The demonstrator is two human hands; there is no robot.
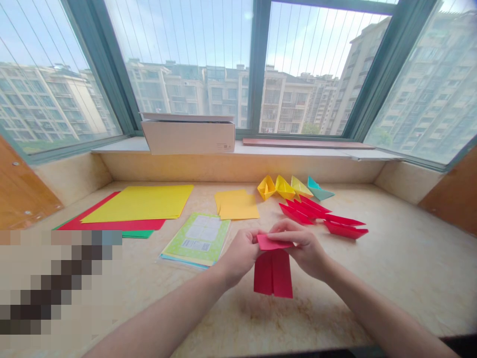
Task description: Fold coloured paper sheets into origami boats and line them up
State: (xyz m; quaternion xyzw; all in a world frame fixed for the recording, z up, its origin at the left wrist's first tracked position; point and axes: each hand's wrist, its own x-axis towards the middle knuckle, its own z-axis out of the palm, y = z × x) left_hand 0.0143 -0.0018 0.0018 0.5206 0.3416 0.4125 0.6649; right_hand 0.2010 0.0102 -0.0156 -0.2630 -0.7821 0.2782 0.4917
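Note:
Between my two hands is a sheet of red paper (273, 273), held up off the counter. Its lower part hangs down as two panels meeting at a middle slit, and its top is folded over toward me. My left hand (244, 253) pinches the upper left edge, with fingertips partly hidden behind the paper. My right hand (303, 246) grips the upper right, its fingers lying across the folded top. Just beyond my right hand lie several folded red paper boats (346, 228). Behind them stand yellow paper boats (285, 188) and one teal paper boat (318, 189).
Yellow sheets (141, 204) lie over red and green sheets at the left. Small orange-yellow squares (240, 206) and a green packet of paper (199, 236) sit nearer the middle. A white box (188, 136) stands on the window ledge. Pixelated blocks hide the lower left.

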